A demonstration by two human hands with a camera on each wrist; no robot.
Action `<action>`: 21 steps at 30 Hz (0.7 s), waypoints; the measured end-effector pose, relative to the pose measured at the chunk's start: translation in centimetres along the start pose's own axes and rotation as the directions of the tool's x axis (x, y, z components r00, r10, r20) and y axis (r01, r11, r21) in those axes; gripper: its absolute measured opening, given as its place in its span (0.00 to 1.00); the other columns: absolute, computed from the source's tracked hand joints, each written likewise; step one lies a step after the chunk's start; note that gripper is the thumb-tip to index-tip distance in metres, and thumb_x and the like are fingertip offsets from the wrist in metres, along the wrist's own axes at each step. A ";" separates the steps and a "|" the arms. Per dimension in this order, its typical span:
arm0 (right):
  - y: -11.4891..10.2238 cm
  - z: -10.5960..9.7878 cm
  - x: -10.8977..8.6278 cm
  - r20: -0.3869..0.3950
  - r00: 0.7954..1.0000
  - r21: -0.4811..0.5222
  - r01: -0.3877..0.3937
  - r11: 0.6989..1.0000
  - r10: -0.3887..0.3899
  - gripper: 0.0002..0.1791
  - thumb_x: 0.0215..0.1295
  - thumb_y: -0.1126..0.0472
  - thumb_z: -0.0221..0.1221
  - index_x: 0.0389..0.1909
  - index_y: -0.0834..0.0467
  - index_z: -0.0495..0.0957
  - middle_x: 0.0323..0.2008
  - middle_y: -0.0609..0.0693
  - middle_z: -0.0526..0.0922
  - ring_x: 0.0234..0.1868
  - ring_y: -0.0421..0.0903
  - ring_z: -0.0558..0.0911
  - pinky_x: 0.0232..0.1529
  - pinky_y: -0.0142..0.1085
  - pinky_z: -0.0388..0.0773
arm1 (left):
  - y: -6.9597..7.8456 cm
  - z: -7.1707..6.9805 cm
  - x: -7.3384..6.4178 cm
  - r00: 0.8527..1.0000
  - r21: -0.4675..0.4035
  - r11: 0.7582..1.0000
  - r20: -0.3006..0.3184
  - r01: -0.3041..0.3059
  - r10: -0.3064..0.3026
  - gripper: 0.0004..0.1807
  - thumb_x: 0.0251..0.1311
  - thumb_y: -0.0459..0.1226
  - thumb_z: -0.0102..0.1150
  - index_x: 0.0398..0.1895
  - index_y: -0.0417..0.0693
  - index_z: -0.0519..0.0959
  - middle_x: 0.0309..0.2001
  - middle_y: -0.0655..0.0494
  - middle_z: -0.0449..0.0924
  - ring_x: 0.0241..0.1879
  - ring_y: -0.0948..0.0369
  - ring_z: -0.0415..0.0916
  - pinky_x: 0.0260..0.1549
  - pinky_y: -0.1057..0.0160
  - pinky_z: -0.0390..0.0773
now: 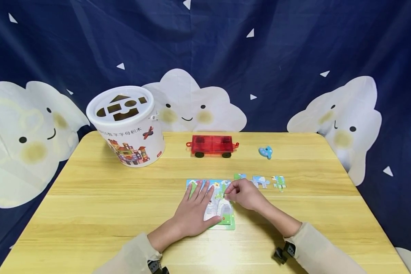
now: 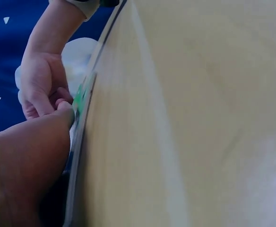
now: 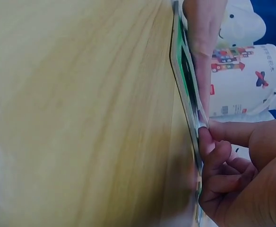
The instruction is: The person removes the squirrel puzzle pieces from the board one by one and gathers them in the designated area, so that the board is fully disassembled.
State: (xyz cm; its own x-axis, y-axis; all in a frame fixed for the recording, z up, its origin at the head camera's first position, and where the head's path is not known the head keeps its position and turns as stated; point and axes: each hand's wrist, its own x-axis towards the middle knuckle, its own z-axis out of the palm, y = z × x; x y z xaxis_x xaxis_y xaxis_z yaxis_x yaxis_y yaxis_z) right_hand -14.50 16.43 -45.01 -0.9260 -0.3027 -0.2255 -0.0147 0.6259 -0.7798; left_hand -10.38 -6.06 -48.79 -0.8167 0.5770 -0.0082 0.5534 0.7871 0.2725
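Observation:
A jigsaw puzzle (image 1: pixel 227 219) with a colourful picture lies in its tray on the table. My left hand (image 1: pixel 193 216) rests flat across its left part with the fingers spread, covering much of the picture. At the puzzle's right edge, my right hand (image 1: pixel 245 195) pinches a puzzle piece (image 3: pixel 203 119) between thumb and index finger. That piece tilts slightly up from the board in the right wrist view, and the fingers hide most of it. Loose puzzle pieces lie just behind the right hand: one partly covered piece (image 1: pixel 239 176), a middle piece (image 1: pixel 261 181) and a right piece (image 1: pixel 279 182).
A white bucket (image 1: pixel 126 114) with shape cut-outs in its lid stands at the back left of the wooden table (image 1: pixel 106 213). Behind the puzzle is a red toy wagon (image 1: pixel 212 144) on black wheels. A small blue toy (image 1: pixel 266 152) lies right of it.

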 end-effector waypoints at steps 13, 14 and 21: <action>0.1 -0.1 0.1 0.013 1.000 0.039 -0.017 0.999 0.017 0.04 0.64 0.69 0.66 0.30 0.59 0.85 0.23 0.47 0.81 0.24 0.42 0.72 0.25 0.31 0.67 | 0.3 0.3 0.0 0.999 -0.009 0.999 0.017 0.033 -0.033 0.52 0.68 0.70 0.42 0.82 0.43 0.49 0.82 0.45 0.39 0.81 0.47 0.33 0.75 0.38 0.32; 0.2 -0.1 0.1 0.015 1.000 0.049 -0.024 0.999 0.023 0.03 0.64 0.69 0.66 0.31 0.60 0.86 0.24 0.47 0.82 0.24 0.42 0.73 0.26 0.31 0.67 | 0.3 0.3 0.0 0.999 -0.009 0.999 0.019 0.034 -0.034 0.52 0.68 0.69 0.42 0.82 0.43 0.49 0.82 0.45 0.39 0.81 0.47 0.33 0.75 0.38 0.32; -0.1 -0.5 0.1 0.017 0.997 0.108 -0.079 0.991 0.077 0.03 0.65 0.65 0.67 0.34 0.61 0.85 0.26 0.48 0.82 0.25 0.42 0.72 0.26 0.31 0.67 | 0.4 -0.1 0.0 0.999 -0.028 0.999 0.022 0.024 -0.023 0.53 0.68 0.69 0.43 0.82 0.41 0.50 0.82 0.43 0.41 0.81 0.46 0.35 0.74 0.37 0.32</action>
State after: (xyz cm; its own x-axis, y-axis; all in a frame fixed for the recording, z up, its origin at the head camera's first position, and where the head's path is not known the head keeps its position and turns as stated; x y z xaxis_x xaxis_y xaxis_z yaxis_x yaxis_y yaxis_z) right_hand -14.76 16.63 -44.66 -0.9178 -0.2659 -0.2949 0.0988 0.5665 -0.8181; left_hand -10.19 -5.77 -48.54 -0.8256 0.5631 -0.0359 0.5288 0.7944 0.2989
